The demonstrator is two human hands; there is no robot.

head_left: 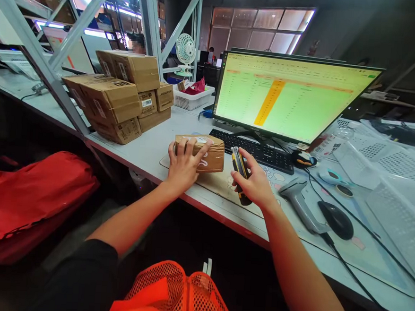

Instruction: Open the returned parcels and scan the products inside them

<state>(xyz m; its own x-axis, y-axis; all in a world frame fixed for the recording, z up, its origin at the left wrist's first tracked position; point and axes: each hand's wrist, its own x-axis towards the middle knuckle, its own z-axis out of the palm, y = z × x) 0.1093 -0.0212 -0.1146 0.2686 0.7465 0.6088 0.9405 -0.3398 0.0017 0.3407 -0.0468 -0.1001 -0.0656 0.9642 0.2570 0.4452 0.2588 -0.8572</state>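
Observation:
A small brown cardboard box (212, 158) rests on the desk mat near the front edge, with a pale label on its top and white marks on its side. My left hand (185, 166) lies over the box's left part, fingers bent over its top and gripping it. Just right of the box, my right hand (250, 177) is wrapped round a black and yellow utility knife (240, 169). The knife points up and away from me, apart from the box. Whether its blade is out I cannot make out.
Several cardboard boxes (115, 99) are stacked at the left beside a metal post. A monitor (286, 97) and keyboard (254, 149) stand behind my hands. To the right lie a barcode scanner (301, 204), a mouse (336, 219), cables and white baskets (400, 188).

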